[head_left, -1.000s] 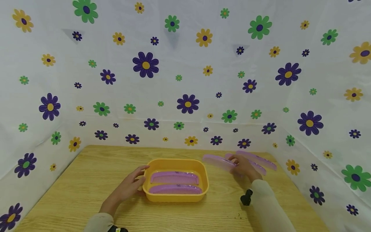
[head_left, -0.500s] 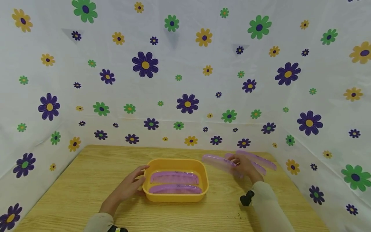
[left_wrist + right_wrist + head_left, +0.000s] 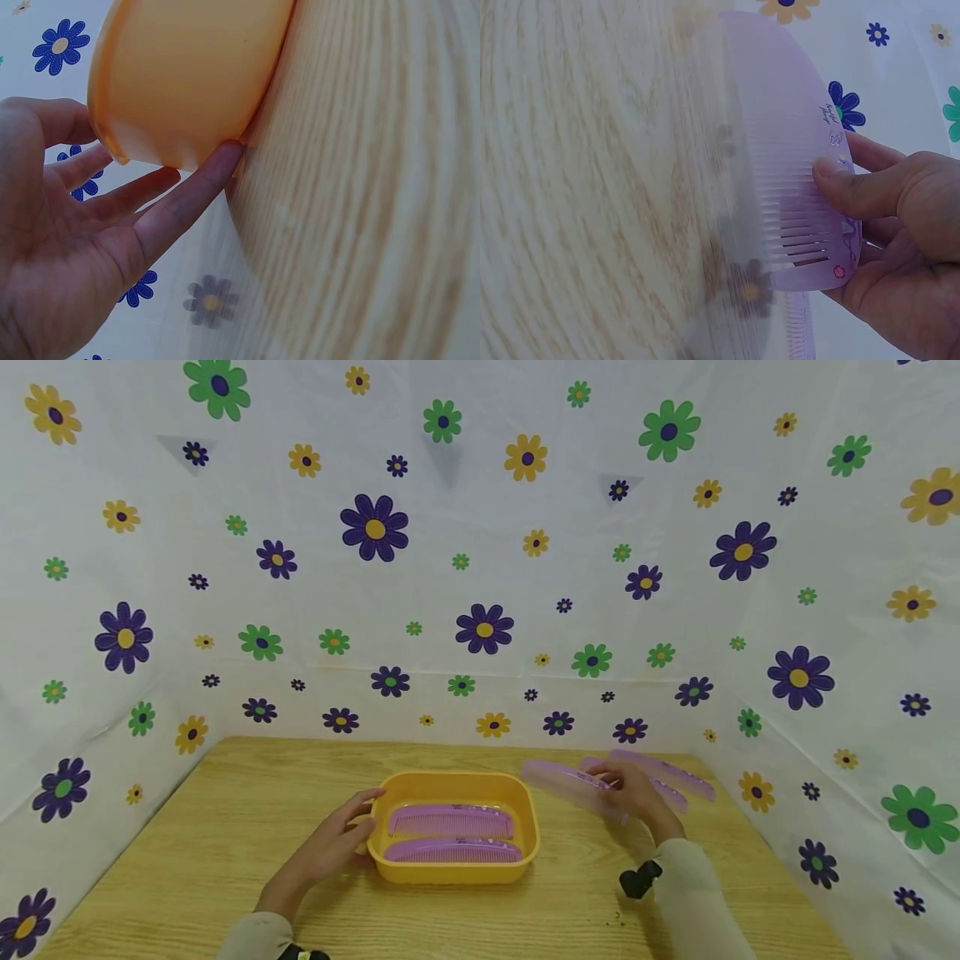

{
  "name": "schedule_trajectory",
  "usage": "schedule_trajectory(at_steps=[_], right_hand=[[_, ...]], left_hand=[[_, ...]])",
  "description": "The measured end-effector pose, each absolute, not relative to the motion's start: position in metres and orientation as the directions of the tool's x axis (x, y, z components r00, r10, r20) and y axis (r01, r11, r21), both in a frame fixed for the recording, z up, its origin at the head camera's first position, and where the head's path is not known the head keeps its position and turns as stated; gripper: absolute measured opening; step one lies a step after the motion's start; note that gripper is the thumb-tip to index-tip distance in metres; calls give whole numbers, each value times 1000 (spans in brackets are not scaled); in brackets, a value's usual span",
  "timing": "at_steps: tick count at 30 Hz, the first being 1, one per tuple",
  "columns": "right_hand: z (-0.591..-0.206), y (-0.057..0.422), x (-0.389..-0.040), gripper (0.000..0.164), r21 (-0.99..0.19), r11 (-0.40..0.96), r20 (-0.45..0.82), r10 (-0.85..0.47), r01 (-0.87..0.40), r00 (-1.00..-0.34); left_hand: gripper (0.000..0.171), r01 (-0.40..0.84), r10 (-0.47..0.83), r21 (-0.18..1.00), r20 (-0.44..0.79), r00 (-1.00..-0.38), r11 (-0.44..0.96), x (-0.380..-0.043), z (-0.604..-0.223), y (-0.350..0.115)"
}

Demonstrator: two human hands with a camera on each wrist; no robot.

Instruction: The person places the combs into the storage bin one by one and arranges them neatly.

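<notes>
My right hand (image 3: pixel 633 797) pinches a translucent purple comb (image 3: pixel 566 783) near its right end. In the right wrist view the thumb lies across the comb (image 3: pixel 787 150) on its printed spine, and the teeth face the tabletop. Behind that hand lie two more purple combs (image 3: pixel 693 778), one partly hidden by it. A yellow plastic tub (image 3: pixel 453 873) stands mid-table with two purple combs (image 3: pixel 453 850) lying lengthwise inside. At its left end my left hand (image 3: pixel 330 843) touches the wall and rim. From the left wrist view its fingers are spread and mostly straight against the tub (image 3: pixel 180 75).
The wooden table (image 3: pixel 300 777) is enclosed by a white flower-printed cloth (image 3: pixel 480 527) at the back and both sides. Small dark specks (image 3: pixel 617 918) lie on the wood near the front right. A black strap piece (image 3: pixel 640 880) sits at the right wrist.
Almost nothing differs; the comb in my right hand has shifted only very slightly. My left hand and the tub have stayed in place.
</notes>
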State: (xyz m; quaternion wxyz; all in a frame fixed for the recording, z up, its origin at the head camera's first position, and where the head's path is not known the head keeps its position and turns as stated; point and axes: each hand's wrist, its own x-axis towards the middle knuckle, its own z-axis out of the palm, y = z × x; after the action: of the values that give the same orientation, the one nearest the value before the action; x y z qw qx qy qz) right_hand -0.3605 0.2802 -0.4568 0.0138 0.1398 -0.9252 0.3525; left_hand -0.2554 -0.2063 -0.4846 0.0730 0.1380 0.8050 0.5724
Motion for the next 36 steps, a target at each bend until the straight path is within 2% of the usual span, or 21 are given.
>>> schedule_trajectory(at_steps=[20, 27, 36], right_hand=[[-447, 265, -344, 28, -687, 648, 183, -285, -330, -941], [-441, 259, -338, 27, -656, 662, 215, -298, -363, -930], [-436, 259, -331, 28, -686, 645, 204, -273, -337, -940]], left_hand=[[48, 164, 354, 948, 60, -934, 272, -254, -482, -208], [48, 146, 343, 952, 47, -938, 269, -253, -480, -207], [48, 158, 352, 951, 56, -934, 268, -254, -481, -207]])
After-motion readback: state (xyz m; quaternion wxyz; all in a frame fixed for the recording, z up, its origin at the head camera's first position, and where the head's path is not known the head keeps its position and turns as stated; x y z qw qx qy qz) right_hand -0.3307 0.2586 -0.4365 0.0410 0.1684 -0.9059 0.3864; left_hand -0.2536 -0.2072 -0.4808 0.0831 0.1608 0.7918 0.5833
